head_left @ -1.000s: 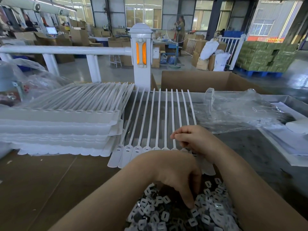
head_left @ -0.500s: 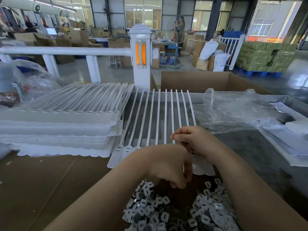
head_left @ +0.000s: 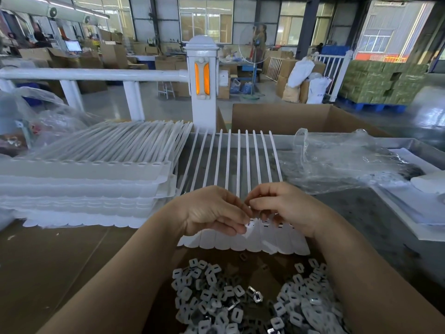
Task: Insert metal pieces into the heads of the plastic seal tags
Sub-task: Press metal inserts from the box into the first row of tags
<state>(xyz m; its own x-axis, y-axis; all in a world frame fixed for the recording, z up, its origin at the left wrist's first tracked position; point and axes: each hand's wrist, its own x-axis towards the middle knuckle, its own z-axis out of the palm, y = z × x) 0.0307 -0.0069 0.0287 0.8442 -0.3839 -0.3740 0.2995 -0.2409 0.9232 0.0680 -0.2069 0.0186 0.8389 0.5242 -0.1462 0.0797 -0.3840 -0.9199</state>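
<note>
**Workbench, warehouse floor: both hands over the tag heads**

Warehouse floor is showing behind a white railing (head_left: pixel 96 75); brown bench surface (head_left: pixel 48 261) is filling the foreground. At left, a stack of white seal tag sheets (head_left: pixel 84 179) is lying flat. Just right of it, one sheet of seal tags (head_left: pixel 240 165) is lying with straps pointing away and heads nearest the person. Left hand (head_left: pixel 212 210) is hovering over the heads, fingers curling, thumb and fingertip pinching a small pale piece (head_left: pixel 248 225), too small to identify. Right hand (head_left: pixel 284 206) is meeting it, fingers curling at the heads; whether it is holding anything cannot be told. Below, loose metal pieces (head_left: pixel 231 300) are lying heaped. At right, crumpled clear plastic (head_left: pixel 337 160) is lying.
</note>
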